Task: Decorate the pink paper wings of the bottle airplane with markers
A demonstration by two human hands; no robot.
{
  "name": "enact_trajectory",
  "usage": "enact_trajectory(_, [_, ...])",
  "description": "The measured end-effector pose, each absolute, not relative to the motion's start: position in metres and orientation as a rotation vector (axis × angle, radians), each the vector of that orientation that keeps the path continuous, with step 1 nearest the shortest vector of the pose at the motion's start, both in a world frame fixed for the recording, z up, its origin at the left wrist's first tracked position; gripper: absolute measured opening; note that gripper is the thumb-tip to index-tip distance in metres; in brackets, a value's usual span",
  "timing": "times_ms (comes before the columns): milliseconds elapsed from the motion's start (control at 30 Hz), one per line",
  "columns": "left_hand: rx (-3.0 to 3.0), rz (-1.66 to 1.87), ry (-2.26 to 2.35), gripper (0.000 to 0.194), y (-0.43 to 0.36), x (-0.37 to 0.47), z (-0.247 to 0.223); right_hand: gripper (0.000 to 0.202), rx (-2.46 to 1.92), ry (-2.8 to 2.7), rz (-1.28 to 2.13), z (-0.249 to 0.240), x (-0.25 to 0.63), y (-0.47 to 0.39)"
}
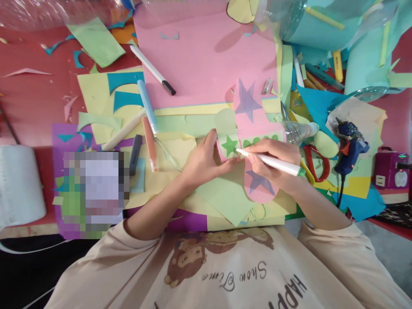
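A paper-covered plastic bottle (292, 131) lies on its side, its clear neck pointing right. Pink paper fins with purple stars (247, 101) stick out above and below it, and a green star (229, 146) and green dots mark its pale band. My left hand (206, 159) grips the bottle's left end between thumb and fingers. In my right hand (273, 161) is a white marker (277, 164) with a green end; its tip is at the right edge of the green star, touching or just above the paper.
Beyond lies a large pink sheet (206, 60) with a black-tipped marker (152, 69). Blue (146, 105) and orange (149, 143) markers lie left. Red-handled scissors (317, 163), a blue glue gun (349, 150) and a purple box (391, 168) sit right. Paper scraps cover much of the table.
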State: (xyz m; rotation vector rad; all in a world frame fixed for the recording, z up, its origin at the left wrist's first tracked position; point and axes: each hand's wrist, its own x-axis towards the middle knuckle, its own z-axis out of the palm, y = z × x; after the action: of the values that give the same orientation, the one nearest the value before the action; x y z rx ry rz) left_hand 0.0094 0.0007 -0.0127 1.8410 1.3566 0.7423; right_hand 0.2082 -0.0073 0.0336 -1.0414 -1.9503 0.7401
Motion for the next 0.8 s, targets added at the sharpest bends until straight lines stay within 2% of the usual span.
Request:
enact_trajectory(600, [1.823, 0.737, 1.348, 0.045, 0.0015, 0.0081, -0.0131, 0.011, -1.039, -1.917, 0.785, 0.0379, 0.2075, -0.0068])
enact_trajectory(800, [1.806, 0.773, 1.326, 0.044, 0.0025, 0.0092, -0.0119, 0.006, -1.025, -1.861, 0.707, 0.0390, 0.2042, -0.0074])
